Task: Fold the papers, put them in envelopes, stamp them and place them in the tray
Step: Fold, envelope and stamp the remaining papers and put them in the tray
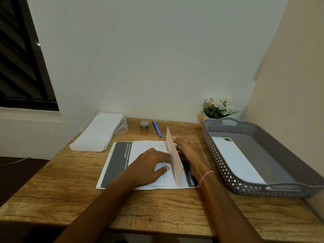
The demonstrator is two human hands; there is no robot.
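A printed paper (140, 149) lies on a stack of sheets (115, 163) at the middle of the wooden table. Its right part (173, 155) stands up on edge, mid-fold. My left hand (149, 165) lies flat on the paper, fingertips at the base of the raised flap. My right hand (189, 153) is behind the flap, fingers stretched along it; part of it is hidden. A pile of white envelopes (98, 134) sits at the back left. A roll of stamps (144, 125) stands at the back. The grey tray (280, 188) on the right holds one stamped envelope (235, 158).
A blue pen (157, 128) lies next to the stamp roll. A pot of white flowers (219, 107) stands in the back right corner behind the tray. Walls close the table at the back and right. A window is at the far left.
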